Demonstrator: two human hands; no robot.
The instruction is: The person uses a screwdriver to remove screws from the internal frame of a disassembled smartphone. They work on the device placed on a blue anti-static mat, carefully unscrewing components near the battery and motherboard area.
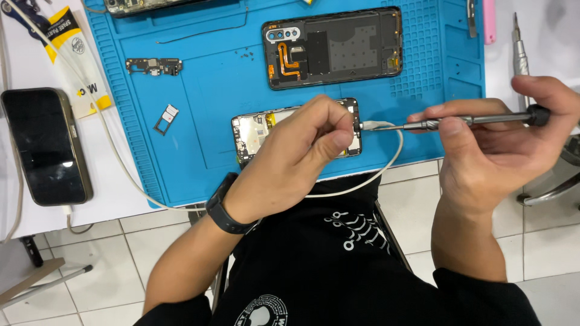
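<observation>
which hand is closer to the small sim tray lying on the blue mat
Left. The left hand rests on the opened phone just right of the sim tray; the right hand, holding a screwdriver, is far right.

Black phone (pixel 45 145) charging – SIM tray (pixel 166 118), small board (pixel 153 65) on mat.

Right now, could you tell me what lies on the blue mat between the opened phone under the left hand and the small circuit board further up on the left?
In the head view, a small SIM tray lies on the blue mat between the opened phone and the circuit board; otherwise bare mat.

left hand (pixel 302 151) curled, fingers pinched; right hand (pixel 501 145) in closed grip
</observation>
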